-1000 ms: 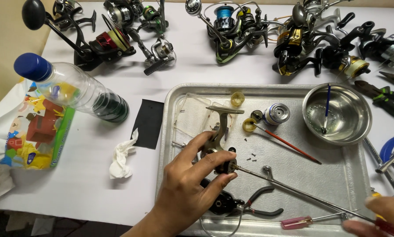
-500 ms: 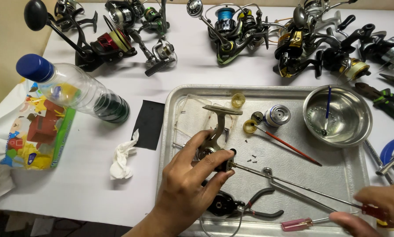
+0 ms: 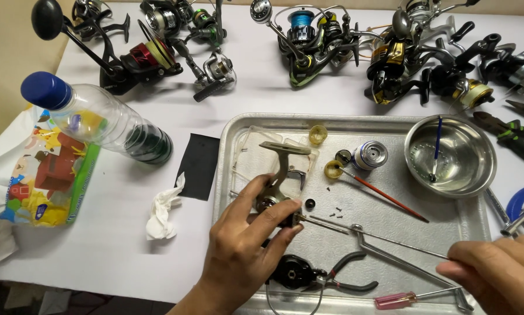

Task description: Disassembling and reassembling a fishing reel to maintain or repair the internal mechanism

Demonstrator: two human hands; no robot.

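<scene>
The left hand (image 3: 244, 256) pinches a grey metal reel body (image 3: 279, 186), angular and matt, fingers clamped on its lower end, at the centre-left of a dented aluminium tray (image 3: 238, 169); the right hand (image 3: 498, 271), at four o'clock, closes its fingertips on a thin steel rod (image 3: 384, 236) running into the body; at one o'clock sits a polished round steel bowl (image 3: 469, 163); black-handled pliers (image 3: 346, 277) lie at six.

Bright, even overhead light; soft short shadows. Mild glare on steel bowl (image 3: 450, 155) at 2 o'clock. Sharp focus; slight edge distortion.
</scene>
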